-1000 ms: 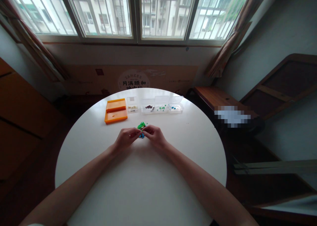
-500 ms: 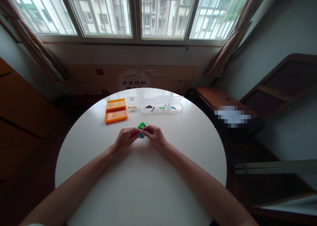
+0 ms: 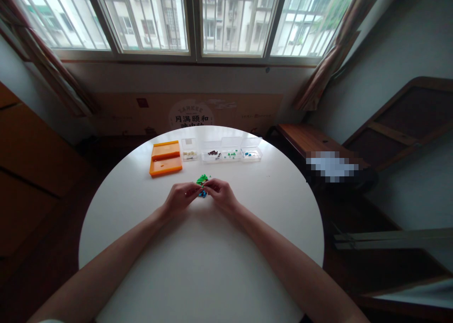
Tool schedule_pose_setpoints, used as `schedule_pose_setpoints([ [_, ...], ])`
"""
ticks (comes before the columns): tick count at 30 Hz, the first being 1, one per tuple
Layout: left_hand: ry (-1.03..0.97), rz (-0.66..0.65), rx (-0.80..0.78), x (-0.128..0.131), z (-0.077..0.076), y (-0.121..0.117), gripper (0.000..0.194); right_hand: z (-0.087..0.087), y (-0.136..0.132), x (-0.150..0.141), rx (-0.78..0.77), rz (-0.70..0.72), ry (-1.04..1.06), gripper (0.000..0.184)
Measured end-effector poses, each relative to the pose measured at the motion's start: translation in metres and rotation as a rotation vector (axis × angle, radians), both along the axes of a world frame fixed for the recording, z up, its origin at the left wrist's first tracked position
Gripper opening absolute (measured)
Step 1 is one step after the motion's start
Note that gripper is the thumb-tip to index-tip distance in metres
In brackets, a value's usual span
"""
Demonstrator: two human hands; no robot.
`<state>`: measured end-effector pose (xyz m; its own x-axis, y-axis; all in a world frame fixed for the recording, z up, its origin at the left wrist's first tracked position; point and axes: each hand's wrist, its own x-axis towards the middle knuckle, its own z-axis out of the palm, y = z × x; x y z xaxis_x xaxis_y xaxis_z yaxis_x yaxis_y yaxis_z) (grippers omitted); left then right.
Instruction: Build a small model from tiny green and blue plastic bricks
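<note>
I'm seeing a loose green-and-blue pile of tiny plastic pieces (image 3: 202,178); left hand (image 3: 180,195) and right hand (image 3: 222,194) are pinching narrowly, contents unclear.

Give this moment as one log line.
left hand, right hand: close together at small green and blue plastic pieces | held item: unclear | orange plastic tray: beyond left hand

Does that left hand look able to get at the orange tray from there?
Probably yes: nothing visible stands between the left hand and the orange tray, though it is busy at the small colored pieces.
</note>
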<state>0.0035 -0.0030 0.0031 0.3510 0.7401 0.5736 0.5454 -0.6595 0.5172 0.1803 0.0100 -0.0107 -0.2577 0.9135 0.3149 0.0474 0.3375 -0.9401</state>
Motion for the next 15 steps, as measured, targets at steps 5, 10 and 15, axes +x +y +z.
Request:
schedule_pose_setpoints([
  [5, 0.012, 0.005, 0.0, -0.001, -0.0016, 0.0013, 0.025, 0.0, -0.0003, 0.0003, 0.005, -0.008, -0.007, 0.015],
  [10, 0.013, 0.006, 0.014, -0.0004, -0.0011, 0.0015, 0.027, -0.0005, -0.0003, 0.0, 0.002, -0.005, -0.009, 0.017],
  [15, 0.025, 0.01, 0.005, -0.0006, -0.0025, 0.0016, 0.025, -0.0012, -0.0001, -0.0003, 0.003, 0.002, -0.008, 0.015],
])
